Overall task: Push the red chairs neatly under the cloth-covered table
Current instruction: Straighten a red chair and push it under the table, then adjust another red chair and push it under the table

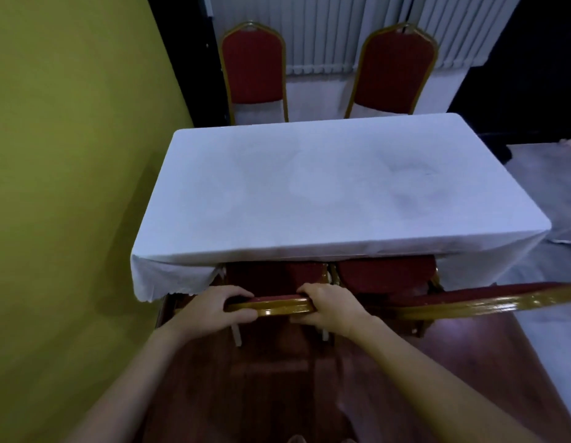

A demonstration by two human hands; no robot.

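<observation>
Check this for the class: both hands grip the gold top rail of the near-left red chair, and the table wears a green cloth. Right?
One detail is wrong. The head view shows a white cloth on the table; the green is the wall. The left hand and right hand do grip the near-left chair's gold top rail.
</observation>
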